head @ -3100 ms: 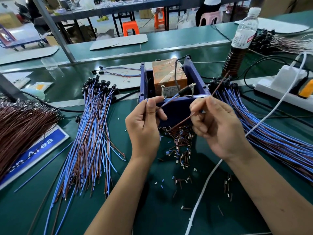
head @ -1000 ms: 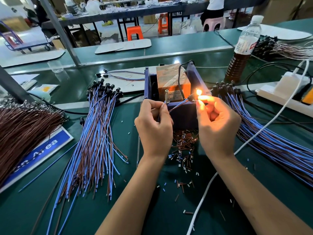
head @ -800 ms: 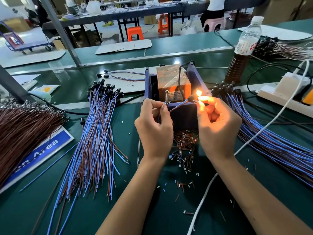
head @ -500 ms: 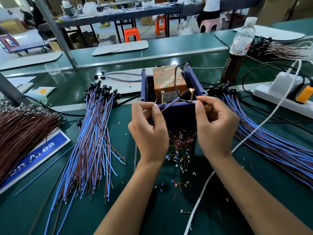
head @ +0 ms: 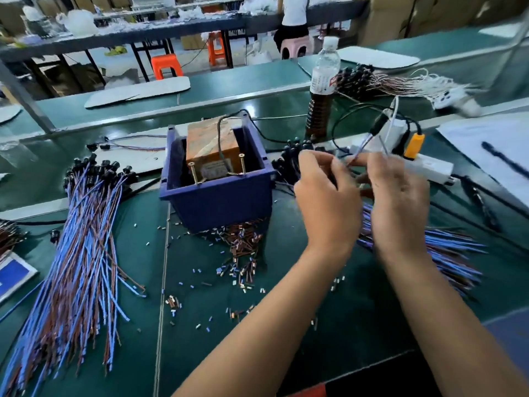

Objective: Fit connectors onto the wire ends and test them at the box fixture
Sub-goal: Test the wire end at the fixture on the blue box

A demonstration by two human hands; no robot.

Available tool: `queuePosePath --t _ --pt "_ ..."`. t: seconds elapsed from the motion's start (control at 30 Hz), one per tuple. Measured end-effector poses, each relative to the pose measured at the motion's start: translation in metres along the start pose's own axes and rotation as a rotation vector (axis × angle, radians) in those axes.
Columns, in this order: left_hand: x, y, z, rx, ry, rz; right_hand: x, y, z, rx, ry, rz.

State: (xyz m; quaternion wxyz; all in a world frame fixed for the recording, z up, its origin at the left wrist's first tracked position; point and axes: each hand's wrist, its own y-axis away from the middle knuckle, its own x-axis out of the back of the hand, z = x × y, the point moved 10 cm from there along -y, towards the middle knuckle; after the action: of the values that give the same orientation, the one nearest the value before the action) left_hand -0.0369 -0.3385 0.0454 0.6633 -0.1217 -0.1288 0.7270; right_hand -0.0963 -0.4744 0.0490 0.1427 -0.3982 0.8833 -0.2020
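both hands are over the right-hand wire pile [head: 446, 253], away from the blue box fixture [head: 217, 193]. right hand [head: 398, 202] pinches a thin blue/brown wire [head: 361, 147] w/ a black connector [head: 377, 126] on top. left hand [head: 326, 199] is curled beside it; can't tell if it holds anything, too blurry. wire looks light & floppy, prob best pinched close to the connector so the end doesn't whip.

Bkgd: green-topped workbench [head: 257, 78] w/ metal edge rail; dark table [head: 171, 32] behind, cluttered; orange plastic stools [head: 166, 65] + pink stool [head: 294, 45] on pale floor; cardboard boxes [head: 415, 15] stacked rt; grey steel post [head: 25, 101] lt.
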Motion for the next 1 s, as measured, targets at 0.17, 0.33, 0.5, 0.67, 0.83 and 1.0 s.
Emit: queuePosePath --t 0.17,0.33,0.5,0.67,0.83,1.0 --pt "-0.062 0.015 0.004 -0.113 -0.192 -0.18 0.063 -0.026 0.025 -0.104 0.124 0.148" --pt "-0.08 0.009 -0.009 -0.315 -0.937 -0.262 0.125 -0.042 0.014 -0.049 0.399 0.38" --pt "-0.069 -0.005 -0.025 -0.262 -0.95 -0.35 0.139 -0.06 -0.027 0.164 0.423 0.459" --pt "-0.049 -0.019 -0.033 -0.045 -0.602 -0.328 0.167 -0.078 -0.041 0.241 0.501 0.566" --pt "-0.024 -0.033 -0.026 -0.084 -0.669 -0.224 0.142 -0.073 -0.079 0.439 0.95 0.592" --pt "-0.009 -0.043 0.007 -0.15 -0.538 -0.077 0.067 -0.079 -0.077 0.409 0.973 0.125"
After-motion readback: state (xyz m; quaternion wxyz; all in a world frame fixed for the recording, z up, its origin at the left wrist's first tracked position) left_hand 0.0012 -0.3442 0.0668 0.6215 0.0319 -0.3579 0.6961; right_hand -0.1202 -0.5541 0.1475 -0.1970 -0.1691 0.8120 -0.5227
